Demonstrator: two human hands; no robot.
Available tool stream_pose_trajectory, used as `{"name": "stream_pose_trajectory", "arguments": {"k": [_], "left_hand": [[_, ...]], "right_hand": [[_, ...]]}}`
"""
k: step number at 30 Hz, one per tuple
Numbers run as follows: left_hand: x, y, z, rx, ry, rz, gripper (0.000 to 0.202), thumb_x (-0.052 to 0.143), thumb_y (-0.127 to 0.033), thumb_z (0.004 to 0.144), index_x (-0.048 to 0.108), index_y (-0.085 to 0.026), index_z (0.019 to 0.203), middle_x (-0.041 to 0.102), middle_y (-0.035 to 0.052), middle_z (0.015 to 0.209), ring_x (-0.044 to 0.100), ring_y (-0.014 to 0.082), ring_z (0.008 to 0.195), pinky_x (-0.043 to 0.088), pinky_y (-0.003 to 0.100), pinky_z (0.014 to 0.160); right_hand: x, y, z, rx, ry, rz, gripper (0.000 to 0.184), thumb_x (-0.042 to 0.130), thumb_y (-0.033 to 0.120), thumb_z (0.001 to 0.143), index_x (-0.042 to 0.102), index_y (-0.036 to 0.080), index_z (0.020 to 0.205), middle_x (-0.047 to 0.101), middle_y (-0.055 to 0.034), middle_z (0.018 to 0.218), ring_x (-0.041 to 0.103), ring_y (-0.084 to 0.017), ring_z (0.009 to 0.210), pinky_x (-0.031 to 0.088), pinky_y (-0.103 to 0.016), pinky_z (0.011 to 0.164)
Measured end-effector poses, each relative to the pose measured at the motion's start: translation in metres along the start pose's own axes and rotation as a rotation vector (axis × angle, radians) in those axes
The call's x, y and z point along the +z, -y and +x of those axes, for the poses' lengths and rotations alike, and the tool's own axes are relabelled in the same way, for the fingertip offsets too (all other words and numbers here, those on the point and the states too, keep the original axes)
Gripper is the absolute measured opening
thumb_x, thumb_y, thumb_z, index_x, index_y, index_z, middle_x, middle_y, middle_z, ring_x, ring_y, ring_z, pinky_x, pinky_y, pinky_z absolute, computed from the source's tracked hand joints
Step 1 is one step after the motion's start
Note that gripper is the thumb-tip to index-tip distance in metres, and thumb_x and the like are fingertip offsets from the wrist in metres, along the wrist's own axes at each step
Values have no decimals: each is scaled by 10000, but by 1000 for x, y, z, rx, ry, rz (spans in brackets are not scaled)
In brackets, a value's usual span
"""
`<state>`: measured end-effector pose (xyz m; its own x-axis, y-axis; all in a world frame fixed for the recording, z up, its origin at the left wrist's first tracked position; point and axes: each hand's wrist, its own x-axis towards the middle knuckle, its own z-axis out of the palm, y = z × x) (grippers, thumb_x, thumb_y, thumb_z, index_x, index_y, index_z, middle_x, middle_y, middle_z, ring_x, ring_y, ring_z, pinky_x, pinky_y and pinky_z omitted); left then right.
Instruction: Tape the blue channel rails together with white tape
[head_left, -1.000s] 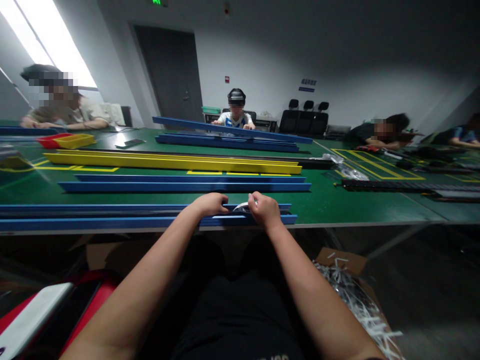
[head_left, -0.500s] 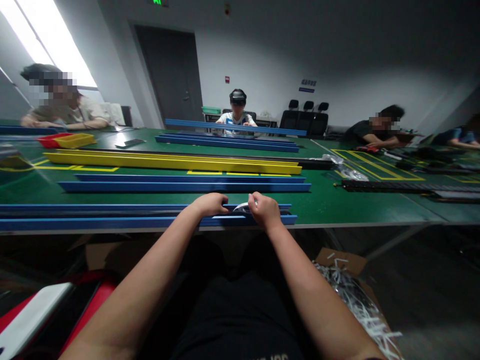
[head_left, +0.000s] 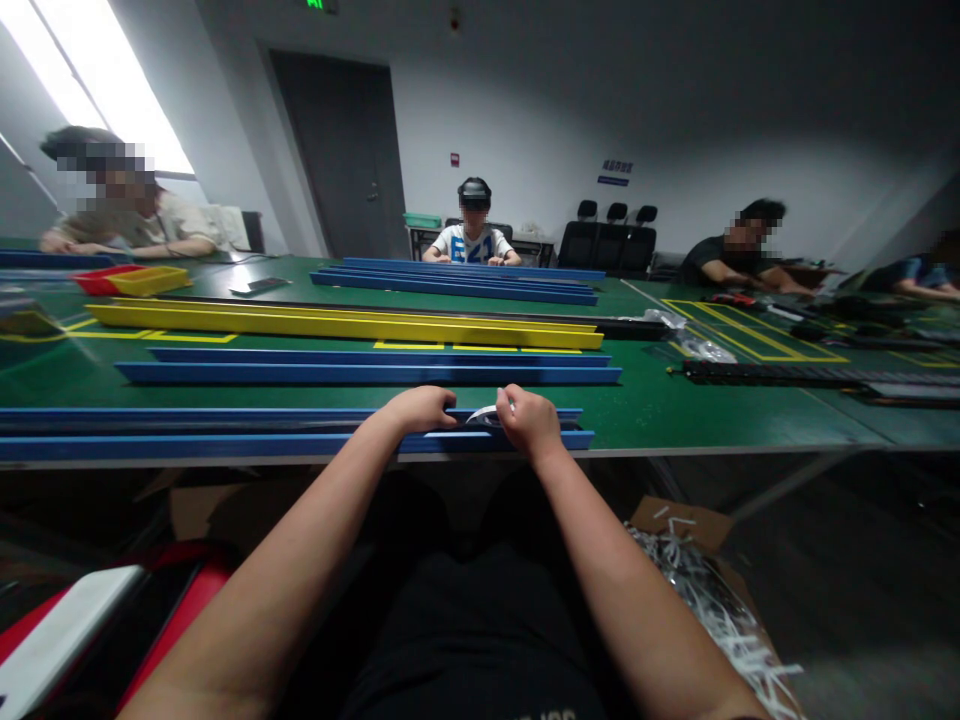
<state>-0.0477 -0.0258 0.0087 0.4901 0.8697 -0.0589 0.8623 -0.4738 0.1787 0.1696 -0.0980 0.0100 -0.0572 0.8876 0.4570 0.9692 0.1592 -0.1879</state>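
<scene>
Along the near table edge lies a long blue channel (head_left: pixel 225 442), with a dark strip inside it. My left hand (head_left: pixel 421 408) is curled down over the channel; its thumb shows, but its fingertips are hidden, and what they hold cannot be made out. Just to the right, my right hand (head_left: pixel 531 420) is closed in a pinch near the channel's right end. From its fingers a thin white strip (head_left: pixel 482 412) curves down to the left into the channel.
Beyond lie more blue rails (head_left: pixel 360 374), a yellow rail (head_left: pixel 345 325) and red and yellow trays (head_left: pixel 154 281). Black rails (head_left: pixel 787 372) lie at right. Below, a carton (head_left: pixel 720 580) holds white strip scraps. Several people sit around the green table (head_left: pixel 705 420).
My hands and the white strip look unmoved. Across the table, the co-worker's raised blue rail has come down onto the table. The person at right has shifted, reaching an arm forward.
</scene>
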Motion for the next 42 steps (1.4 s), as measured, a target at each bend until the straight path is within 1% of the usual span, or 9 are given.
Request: {"name": "stream_pose_trajectory", "arguments": {"k": [8,24,26,29,31,34,36,38,42], "left_hand": [[2,2,1,15,0,17,329,590,-521,704,671,-251,875,697,23,798,591,189,697,352,275,581],[1,0,1,3,-18,1,309,618,-527,692,657,-253,830,687,16,768,596,189,688,344,275,559],[1,0,1,-5,-10,3,323,615,-537,690,660,-254,838,688,17,771,596,189,688,342,277,559],[0,-1,0,-14,4,5,335,604,-543,692,666,-256,853,688,19,768,587,188,676,339,282,561],[-1,-1,0,-5,7,5,356,589,-569,697,667,-258,854,683,21,756,578,188,659,334,285,555],[-1,0,-2,6,4,4,385,575,-599,698,673,-261,854,680,23,749,574,190,651,337,290,557],[0,1,-3,-5,7,6,388,579,-597,692,680,-262,859,683,25,754,581,195,663,347,291,571],[0,2,-4,-13,7,-3,389,583,-593,690,684,-262,867,690,27,770,589,198,678,356,290,578],[0,3,-6,-11,4,-33,368,603,-567,686,677,-259,872,696,22,800,602,193,696,352,278,559]], "right_hand": [[2,-1,0,-24,-30,-5,443,289,456,997,658,242,878,706,-25,800,598,-152,696,234,-274,601],[-1,-1,-1,-4,3,9,435,305,454,997,672,239,903,707,-31,831,596,-151,722,258,-262,616],[-1,-2,0,-29,6,32,441,306,464,997,673,239,899,703,-25,825,591,-145,728,261,-256,618],[-6,-6,3,-150,35,88,466,313,481,998,683,236,858,699,-25,817,591,-138,775,282,-239,644],[-14,-10,7,-261,103,107,460,354,506,984,703,237,852,703,-29,818,591,-138,793,296,-231,658],[-35,-19,16,-380,291,142,362,450,506,948,736,284,972,726,-11,850,601,-133,765,315,-220,642],[-52,-24,23,-429,401,188,290,501,432,931,728,329,1078,743,7,924,620,-129,783,340,-208,652],[-66,-27,30,-486,517,219,296,545,333,895,718,347,1134,745,20,983,630,-129,806,363,-201,675],[-81,-26,39,-458,689,107,362,602,177,778,757,320,1072,750,21,877,619,-134,731,373,-216,658]]}}
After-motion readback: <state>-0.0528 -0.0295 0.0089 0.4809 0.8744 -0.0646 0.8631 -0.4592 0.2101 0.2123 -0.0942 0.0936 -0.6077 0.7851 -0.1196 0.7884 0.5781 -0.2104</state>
